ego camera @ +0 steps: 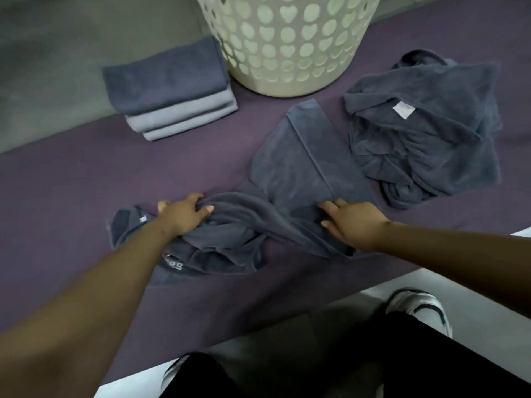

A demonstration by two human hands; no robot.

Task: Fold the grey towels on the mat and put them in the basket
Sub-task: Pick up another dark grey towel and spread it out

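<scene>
- Where the head view looks down, two hands are seen on one crumpled grey towel that is spread across the purple mat.
- That towel's far part lies flat with a seam line showing, while its near part is bunched into ridges between the hands.
- The left hand is curled into the bunched cloth, with a fold gripped under the fingers.
- The right hand is laid on the towel's right edge with fingers bent over the cloth; a grip on the fabric is shown there too.
- One stack of folded towels is counted at the mat's far left edge, just beside the basket; three layers can be told, one darker on top of two paler.
- One loose heap of grey towels is seen to the right, with a white label showing; how many are in it cannot be told.
- One white basket, pierced with heart-shaped holes, is set upright at the far side of the mat.
- Two shoes are visible at the near edge; the right shoe is white with dark stripes.
</scene>
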